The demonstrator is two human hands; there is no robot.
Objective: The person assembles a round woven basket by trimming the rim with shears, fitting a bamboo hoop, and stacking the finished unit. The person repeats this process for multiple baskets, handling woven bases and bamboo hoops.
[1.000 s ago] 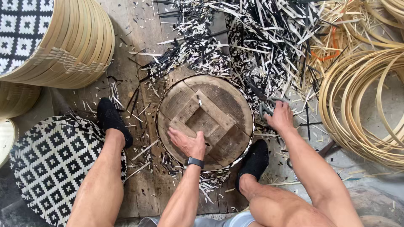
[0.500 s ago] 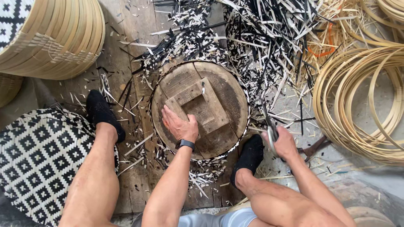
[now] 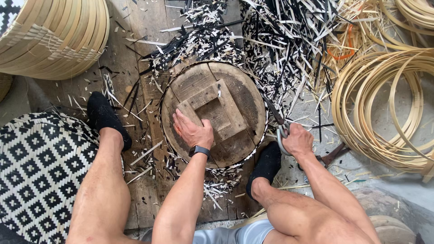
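Observation:
A round wooden mould [image 3: 239, 95] with a raised square frame on top lies flat on the plank floor between my feet. A thin black-and-white woven rim [image 3: 262, 140] runs around its edge. My left hand [image 3: 192, 131] presses flat on the disc's near left part, a dark watch on the wrist. My right hand [image 3: 296, 140] is closed on the handles of metal shears [image 3: 276, 124], whose blades point up along the disc's right edge.
Black and white strip offcuts [image 3: 280, 40] pile behind and right of the disc. Coiled bamboo hoops [image 3: 384, 108] lie at right. A stack of bamboo baskets [image 3: 54, 36] stands at top left, and a black-and-white woven tray [image 3: 36, 171] lies at lower left.
The disc has turned under my left hand. My right hand left the pile of strips, came down to the disc's right edge and now grips the shears.

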